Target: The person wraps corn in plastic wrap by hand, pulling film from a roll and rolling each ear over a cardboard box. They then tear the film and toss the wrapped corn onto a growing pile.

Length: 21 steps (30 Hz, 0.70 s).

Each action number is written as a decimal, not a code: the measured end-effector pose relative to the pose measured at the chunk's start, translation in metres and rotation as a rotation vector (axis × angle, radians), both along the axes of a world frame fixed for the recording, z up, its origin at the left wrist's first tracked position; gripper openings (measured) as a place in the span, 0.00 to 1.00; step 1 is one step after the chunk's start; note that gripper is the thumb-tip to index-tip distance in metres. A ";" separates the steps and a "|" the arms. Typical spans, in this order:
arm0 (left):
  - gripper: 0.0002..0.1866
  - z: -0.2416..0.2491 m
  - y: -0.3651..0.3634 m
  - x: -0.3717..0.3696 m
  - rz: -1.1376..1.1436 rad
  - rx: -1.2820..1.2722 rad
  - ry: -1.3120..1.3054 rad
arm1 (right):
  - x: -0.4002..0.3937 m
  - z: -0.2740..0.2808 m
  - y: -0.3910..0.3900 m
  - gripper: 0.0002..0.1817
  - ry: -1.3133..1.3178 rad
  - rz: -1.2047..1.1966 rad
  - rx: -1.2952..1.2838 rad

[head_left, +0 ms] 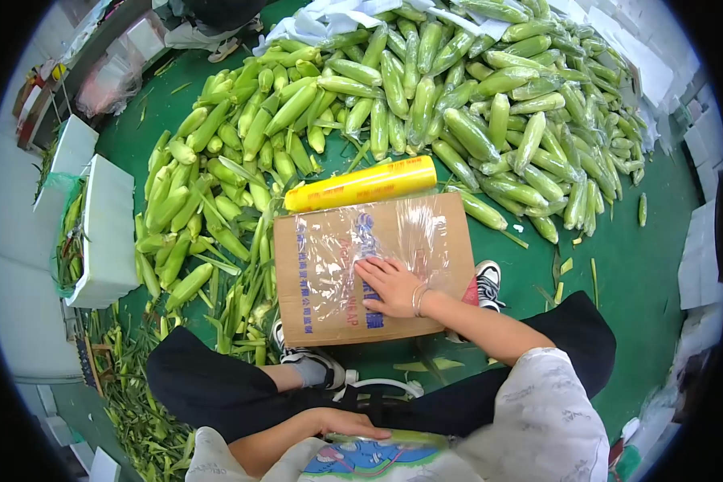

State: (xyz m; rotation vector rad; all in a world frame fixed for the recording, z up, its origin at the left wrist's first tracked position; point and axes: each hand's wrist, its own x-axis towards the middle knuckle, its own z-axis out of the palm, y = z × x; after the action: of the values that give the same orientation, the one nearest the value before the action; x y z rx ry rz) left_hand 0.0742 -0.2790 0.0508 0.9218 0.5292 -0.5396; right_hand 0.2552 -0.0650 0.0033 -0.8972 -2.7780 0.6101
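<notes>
A cardboard box (321,301) with blue and red print stands between my feet, clear film stretched over its top. My right hand (390,287) lies flat on that film with its fingers spread, a bracelet at the wrist. At the box's far edge rests a yellow roll of wrap (361,184). My left hand (349,423) is low in my lap, close to my shirt, against a pale green object (422,438) partly hidden by the shirt; its fingers are hard to make out.
Unwrapped corn (173,197) is heaped at the left, film-wrapped corn (530,140) at the right. White foam boxes (108,233) stand far left, above husks (140,402) on the green floor. Part of another person (209,32) shows at the top left.
</notes>
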 end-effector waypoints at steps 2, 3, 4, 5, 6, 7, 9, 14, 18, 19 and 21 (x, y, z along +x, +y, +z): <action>0.35 0.010 0.021 -0.017 0.141 -0.213 0.158 | 0.006 0.000 0.001 0.34 0.153 -0.037 -0.164; 0.32 0.030 0.031 -0.022 0.457 -0.038 0.271 | 0.013 0.011 0.001 0.34 0.156 -0.043 -0.144; 0.31 0.041 0.051 -0.033 0.545 0.089 0.389 | 0.021 0.032 -0.009 0.31 0.162 0.016 -0.362; 0.28 0.046 0.066 -0.042 0.667 0.195 0.401 | 0.029 0.050 -0.020 0.28 0.156 0.082 -0.587; 0.27 0.059 0.083 -0.046 0.735 0.300 0.408 | 0.033 0.058 -0.034 0.22 0.226 -0.155 -0.983; 0.25 0.082 0.102 -0.044 0.813 0.356 0.425 | 0.030 0.064 -0.045 0.21 0.461 -0.378 -1.088; 0.13 0.121 0.130 -0.026 0.819 0.802 0.403 | 0.014 0.062 -0.042 0.19 0.711 -0.621 -1.150; 0.14 0.118 0.177 0.024 1.680 1.386 -0.110 | -0.007 0.092 0.003 0.15 1.083 -1.253 -1.665; 0.15 0.099 0.229 0.078 1.981 1.024 -0.372 | 0.015 0.104 0.022 0.21 0.627 -0.808 -1.880; 0.15 0.085 0.243 0.076 1.975 1.017 -0.370 | 0.030 0.101 0.047 0.19 0.362 -0.738 -1.587; 0.18 0.044 0.272 0.068 1.761 0.243 -0.299 | 0.072 0.067 0.104 0.16 0.171 -0.458 -0.838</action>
State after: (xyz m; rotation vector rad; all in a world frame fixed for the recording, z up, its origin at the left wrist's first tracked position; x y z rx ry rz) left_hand 0.1417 -0.0066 0.0946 0.4443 0.9076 1.2478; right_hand 0.3275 0.0392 0.0707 -1.4590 -2.0051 1.6891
